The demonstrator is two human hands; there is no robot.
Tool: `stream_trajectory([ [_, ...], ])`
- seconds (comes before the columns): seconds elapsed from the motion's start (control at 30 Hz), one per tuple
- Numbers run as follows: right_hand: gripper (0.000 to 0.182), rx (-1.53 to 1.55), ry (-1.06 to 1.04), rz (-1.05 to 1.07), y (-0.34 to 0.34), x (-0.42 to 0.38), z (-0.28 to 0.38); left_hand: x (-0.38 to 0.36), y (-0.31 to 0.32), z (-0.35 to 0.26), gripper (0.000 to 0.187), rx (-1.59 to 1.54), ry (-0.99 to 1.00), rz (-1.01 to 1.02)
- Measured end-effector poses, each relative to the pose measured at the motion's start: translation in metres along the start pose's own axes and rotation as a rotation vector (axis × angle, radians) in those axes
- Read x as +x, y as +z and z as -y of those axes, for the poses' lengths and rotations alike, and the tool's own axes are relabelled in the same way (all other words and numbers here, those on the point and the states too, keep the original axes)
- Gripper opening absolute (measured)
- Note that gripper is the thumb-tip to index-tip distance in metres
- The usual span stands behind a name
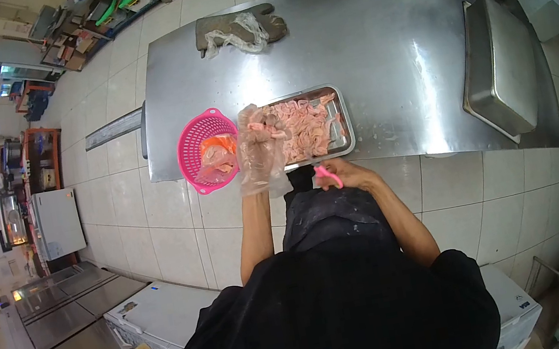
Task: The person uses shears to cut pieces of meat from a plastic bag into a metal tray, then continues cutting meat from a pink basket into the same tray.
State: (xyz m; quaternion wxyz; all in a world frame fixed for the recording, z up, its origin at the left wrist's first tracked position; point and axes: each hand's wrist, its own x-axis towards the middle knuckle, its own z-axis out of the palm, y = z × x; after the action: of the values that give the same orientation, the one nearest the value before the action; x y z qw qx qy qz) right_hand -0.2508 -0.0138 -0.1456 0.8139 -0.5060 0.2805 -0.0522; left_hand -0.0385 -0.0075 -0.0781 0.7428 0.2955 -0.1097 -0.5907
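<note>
My left hand [260, 148], in a loose clear plastic glove, is closed on a piece of pale pink raw meat [267, 129] at the left end of a metal tray. Many similar pieces lie in the tray [347, 119]. Bare and at the tray's near edge, my right hand [336, 174] grips pink-handled scissors [327, 177]; their blades are hard to make out. Left of my gloved hand sits a pink perforated basket [189, 153] with an orange and clear plastic bag [217, 157] in it.
A brown oven mitt [211, 29] with crumpled clear plastic [247, 35] lies at the far side of the steel table [376, 47]. A large metal pan [498, 67] stands on the right. The table's near edge runs just beyond my body.
</note>
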Motion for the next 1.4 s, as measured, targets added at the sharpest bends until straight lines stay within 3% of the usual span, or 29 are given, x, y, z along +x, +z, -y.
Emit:
stream_trajectory([
  [0.07,0.038,0.099,-0.107,0.136,0.008,0.015,-0.003,-0.013,0.044,-0.008,0.041,-0.001,0.066,0.015],
  [0.17,0.045,0.248,-0.276,0.223,0.026,0.025,0.029,0.001,-0.002,-0.015,0.034,0.501,0.18,0.181],
  [0.27,0.024,0.179,-0.356,0.196,0.03,0.038,0.05,-0.01,0.019,-0.022,0.024,0.676,0.3,0.105],
  [0.3,0.049,0.26,-0.353,0.242,0.034,0.046,0.054,-0.013,0.025,-0.027,0.021,0.777,0.285,0.073],
  [0.47,0.034,0.265,-0.293,-0.021,0.04,0.061,0.058,-0.021,0.033,-0.046,0.014,1.312,0.345,-0.098],
  [0.53,0.03,0.278,-0.263,-0.102,0.041,0.058,0.063,-0.017,0.018,-0.048,0.013,1.205,0.402,-0.079],
  [0.57,0.028,0.102,-0.196,-0.105,0.038,0.054,0.066,-0.017,0.011,-0.05,0.013,1.223,0.423,-0.108],
  [0.67,0.027,-0.062,-0.086,0.043,0.037,0.056,0.043,-0.018,0.017,-0.057,0.014,1.234,0.412,-0.146],
  [0.8,0.033,0.136,-0.095,0.324,0.052,0.042,0.056,-0.019,0.033,-0.064,0.021,1.179,0.384,-0.119],
  [0.83,0.031,0.25,-0.194,0.347,0.06,0.046,0.05,-0.022,0.04,-0.066,0.023,1.184,0.358,-0.127],
  [0.9,0.031,0.368,-0.324,0.318,0.069,0.053,0.061,-0.03,0.056,-0.07,0.029,1.193,0.306,-0.141],
  [1.0,0.038,0.467,-0.458,0.247,0.083,0.07,0.085,-0.038,0.067,-0.072,0.038,1.152,0.385,-0.096],
  [1.03,0.041,0.484,-0.493,0.221,0.085,0.073,0.09,-0.042,0.063,-0.075,0.039,1.071,0.317,-0.07],
  [1.17,0.053,0.291,-0.424,0.076,0.092,0.075,0.089,-0.05,0.057,-0.088,0.04,0.764,0.159,0.06],
  [1.33,0.046,0.08,-0.413,-0.036,0.09,0.051,0.119,-0.045,0.024,-0.085,0.042,0.727,0.108,-0.011],
  [1.4,0.041,0.009,-0.408,-0.095,0.086,0.048,0.124,-0.03,0.017,-0.095,0.043,1.955,0.183,0.174],
])
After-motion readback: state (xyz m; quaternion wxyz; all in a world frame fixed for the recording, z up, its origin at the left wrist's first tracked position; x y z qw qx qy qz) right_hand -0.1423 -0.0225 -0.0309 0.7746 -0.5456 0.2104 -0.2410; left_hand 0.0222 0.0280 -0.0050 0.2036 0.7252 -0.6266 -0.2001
